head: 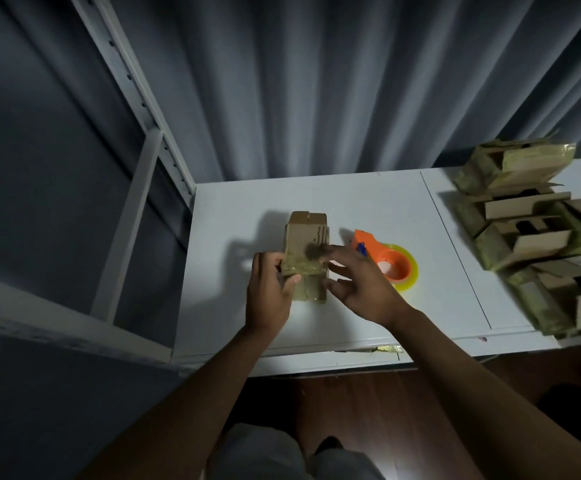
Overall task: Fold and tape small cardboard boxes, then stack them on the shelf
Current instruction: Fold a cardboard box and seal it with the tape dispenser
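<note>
A small brown cardboard box (pixel 305 244) lies on the white table (pixel 368 199), with clear tape across its near end. My left hand (pixel 271 292) grips the box's near left corner, thumb on top. My right hand (pixel 358 284) hovers at the box's right side with fingers spread and relaxed, fingertips touching its top face. An orange tape dispenser (pixel 384 256) with a yellowish roll lies just right of the box, behind my right hand.
A pile of several flattened and half-folded cardboard boxes (pixel 538 233) covers the right of the table. A white metal shelf frame (pixel 143 147) stands to the left. A grey curtain hangs behind the table. Scrap tape (pixel 387 349) sticks at the table's front edge.
</note>
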